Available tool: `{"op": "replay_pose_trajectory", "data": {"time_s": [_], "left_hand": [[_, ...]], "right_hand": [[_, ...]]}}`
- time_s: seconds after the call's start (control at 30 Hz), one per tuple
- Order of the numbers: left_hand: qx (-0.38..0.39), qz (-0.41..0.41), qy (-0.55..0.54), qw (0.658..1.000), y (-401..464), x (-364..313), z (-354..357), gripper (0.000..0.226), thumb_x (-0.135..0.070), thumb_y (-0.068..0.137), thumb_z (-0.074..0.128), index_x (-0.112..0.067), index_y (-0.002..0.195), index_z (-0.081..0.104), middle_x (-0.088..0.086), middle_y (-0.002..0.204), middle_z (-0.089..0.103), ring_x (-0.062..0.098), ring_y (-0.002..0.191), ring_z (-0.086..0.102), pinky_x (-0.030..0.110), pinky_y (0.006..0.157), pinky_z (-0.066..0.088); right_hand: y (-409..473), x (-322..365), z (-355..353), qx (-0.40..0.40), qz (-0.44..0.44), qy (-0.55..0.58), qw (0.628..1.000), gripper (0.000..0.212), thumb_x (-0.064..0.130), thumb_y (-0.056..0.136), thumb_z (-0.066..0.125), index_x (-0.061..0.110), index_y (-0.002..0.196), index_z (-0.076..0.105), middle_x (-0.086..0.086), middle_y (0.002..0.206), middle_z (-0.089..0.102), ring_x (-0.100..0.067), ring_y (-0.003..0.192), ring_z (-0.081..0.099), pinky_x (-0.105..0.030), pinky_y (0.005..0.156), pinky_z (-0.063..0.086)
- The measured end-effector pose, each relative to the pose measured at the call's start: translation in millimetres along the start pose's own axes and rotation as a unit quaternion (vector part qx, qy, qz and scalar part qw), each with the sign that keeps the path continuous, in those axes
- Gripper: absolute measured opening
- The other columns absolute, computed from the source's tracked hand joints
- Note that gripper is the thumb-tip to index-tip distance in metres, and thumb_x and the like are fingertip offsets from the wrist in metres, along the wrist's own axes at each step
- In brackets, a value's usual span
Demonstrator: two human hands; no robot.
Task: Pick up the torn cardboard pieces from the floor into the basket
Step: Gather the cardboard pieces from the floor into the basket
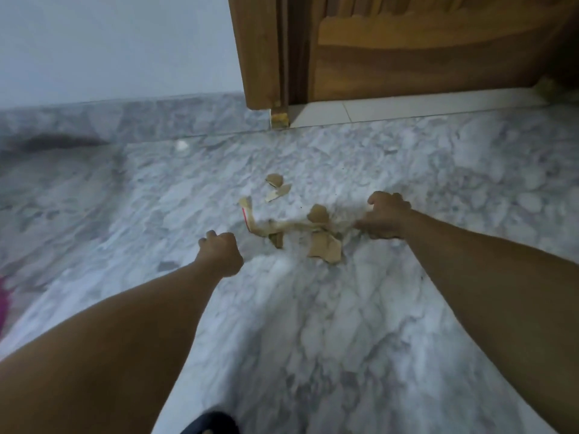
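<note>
Floor: grey-white marble (313, 324) running up to a pale wall, with a wooden door (407, 48) at the back right
Scraps: torn cardboard pieces (324, 249) lie on the marble between the two arms, a larger cluster near the right hand and two smaller bits (277, 186) farther off toward the door
Long strip: one pale ragged strip (282, 228), with a red edge at its far left end, stretches from the cluster toward the right hand
Left hand: left hand (221, 252) hangs over bare marble just left of the pile, fingers curled into a fist, nothing visibly in it
Right hand: right hand (387, 216) is curled at the right end of the strip; blur hides whether the fingers actually pinch it, so I cannot tell
Basket: not in sight from where this is seen; a pink edge (3, 303) at far left is too cropped to name
Risk, tearing: if the strip is pulled by one end, it looks flimsy enough to rip and leave more bits
Risk, scattering: dragging it would likely sweep the loose flakes around it outward
Risk, misses: the far pair and tiny crumbs blend with the veined stone and could be left behind
Risk, carry: with the basket out of reach, a loose fistful may shed on the way
</note>
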State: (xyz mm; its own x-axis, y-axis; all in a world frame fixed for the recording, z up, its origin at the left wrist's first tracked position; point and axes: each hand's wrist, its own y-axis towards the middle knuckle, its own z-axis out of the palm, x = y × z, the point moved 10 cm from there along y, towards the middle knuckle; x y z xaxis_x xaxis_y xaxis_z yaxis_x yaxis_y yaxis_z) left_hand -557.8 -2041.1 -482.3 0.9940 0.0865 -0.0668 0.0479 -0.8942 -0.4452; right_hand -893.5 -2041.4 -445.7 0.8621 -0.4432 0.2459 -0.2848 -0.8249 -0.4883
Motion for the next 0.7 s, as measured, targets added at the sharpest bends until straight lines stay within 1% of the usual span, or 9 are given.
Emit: {"op": "replay_pose_trajectory", "data": {"time_s": [0.07, 0.13, 0.23, 0.3, 0.43, 0.5, 0.53, 0.6, 0.7], "left_hand": [[-0.022, -0.009, -0.028, 0.999, 9.3, 0.5, 9.2, 0.042, -0.017, 0.088, 0.051, -0.01, 0.129, 0.049, 0.019, 0.13, 0.043, 0.035, 0.12, 0.041, 0.036, 0.101, 0.038], [-0.044, -0.023, -0.082, 0.995, 15.4, 0.9, 14.1, 0.039, -0.015, 0.085, 0.063, -0.008, 0.122, 0.055, 0.02, 0.126, 0.042, 0.036, 0.116, 0.044, 0.038, 0.098, 0.044], [-0.047, -0.031, -0.161, 0.985, 23.4, 0.3, 18.3, 0.037, -0.01, 0.071, 0.082, -0.006, 0.102, 0.064, 0.016, 0.113, 0.054, 0.032, 0.102, 0.057, 0.036, 0.085, 0.053], [-0.039, -0.039, -0.221, 0.974, 25.7, 0.8, 16.5, 0.033, -0.004, 0.069, 0.083, -0.009, 0.093, 0.061, 0.013, 0.104, 0.058, 0.028, 0.091, 0.06, 0.033, 0.075, 0.055], [-0.029, -0.024, -0.247, 0.968, 30.9, -5.5, 11.6, 0.022, -0.004, 0.076, 0.073, -0.008, 0.096, 0.064, 0.01, 0.095, 0.058, 0.025, 0.083, 0.058, 0.034, 0.073, 0.056], [-0.029, -0.008, -0.235, 0.971, 33.6, -12.4, 7.4, 0.013, -0.005, 0.078, 0.069, -0.008, 0.091, 0.068, 0.009, 0.095, 0.065, 0.023, 0.081, 0.06, 0.03, 0.071, 0.053], [-0.03, 0.001, -0.233, 0.972, 35.4, -16.8, 5.3, 0.011, -0.006, 0.079, 0.068, -0.011, 0.088, 0.069, 0.009, 0.096, 0.068, 0.023, 0.083, 0.062, 0.03, 0.071, 0.053], [-0.053, 0.023, -0.215, 0.975, 38.4, -28.5, -3.7, 0.011, -0.008, 0.083, 0.062, -0.016, 0.088, 0.067, 0.007, 0.106, 0.066, 0.025, 0.099, 0.059, 0.032, 0.08, 0.049], [-0.109, 0.043, -0.187, 0.975, 41.6, -46.2, -21.2, 0.013, -0.013, 0.084, 0.06, -0.021, 0.093, 0.064, 0.005, 0.129, 0.046, 0.028, 0.123, 0.034, 0.037, 0.098, 0.031]], "right_hand": [[4.6, -15.2, 7.3, -0.006, 0.038, -0.013, 0.999, 0.096, 0.064, 0.077, 0.067, 0.015, 0.149, 0.028, -0.019, 0.155, 0.021, -0.04, 0.142, 0.019, -0.047, 0.114, 0.023], [15.8, -23.8, 20.4, 0.005, 0.044, -0.046, 0.998, 0.088, 0.064, 0.085, 0.056, 0.019, 0.152, 0.022, -0.013, 0.16, 0.011, -0.039, 0.146, 0.007, -0.049, 0.117, 0.014], [32.0, -35.7, 36.0, -0.029, 0.043, -0.033, 0.998, 0.061, 0.045, 0.093, 0.054, 0.022, 0.145, 0.032, -0.018, 0.148, 0.031, -0.041, 0.136, 0.027, -0.048, 0.106, 0.03], [32.1, -44.3, 33.7, -0.069, 0.064, 0.0, 0.996, 0.057, 0.042, 0.087, 0.06, 0.025, 0.136, 0.037, -0.019, 0.138, 0.035, -0.041, 0.127, 0.034, -0.048, 0.099, 0.035], [25.1, -64.0, 26.0, -0.047, 0.156, 0.11, 0.98, 0.114, 0.03, 0.062, 0.087, 0.02, 0.148, 0.013, -0.02, 0.149, 0.011, -0.042, 0.136, 0.024, -0.046, 0.107, 0.036], [26.7, -65.0, 29.3, -0.014, 0.156, 0.145, 0.977, 0.12, 0.023, 0.064, 0.088, 0.008, 0.151, 0.006, -0.023, 0.151, 0.017, -0.039, 0.136, 0.03, -0.042, 0.106, 0.039], [28.5, -61.9, 30.6, 0.0, 0.144, 0.155, 0.977, 0.11, 0.022, 0.066, 0.086, 0.002, 0.148, 0.015, -0.023, 0.146, 0.029, -0.036, 0.13, 0.039, -0.04, 0.101, 0.043], [31.8, -50.7, 22.7, -0.011, 0.105, 0.175, 0.979, 0.068, 0.022, 0.066, 0.077, -0.002, 0.122, 0.046, -0.022, 0.118, 0.052, -0.03, 0.102, 0.055, -0.036, 0.077, 0.048], [30.8, -19.4, 1.3, -0.025, 0.018, 0.228, 0.973, 0.024, 0.01, 0.083, 0.064, -0.004, 0.103, 0.06, -0.012, 0.085, 0.054, -0.021, 0.071, 0.05, -0.031, 0.059, 0.038]]}}
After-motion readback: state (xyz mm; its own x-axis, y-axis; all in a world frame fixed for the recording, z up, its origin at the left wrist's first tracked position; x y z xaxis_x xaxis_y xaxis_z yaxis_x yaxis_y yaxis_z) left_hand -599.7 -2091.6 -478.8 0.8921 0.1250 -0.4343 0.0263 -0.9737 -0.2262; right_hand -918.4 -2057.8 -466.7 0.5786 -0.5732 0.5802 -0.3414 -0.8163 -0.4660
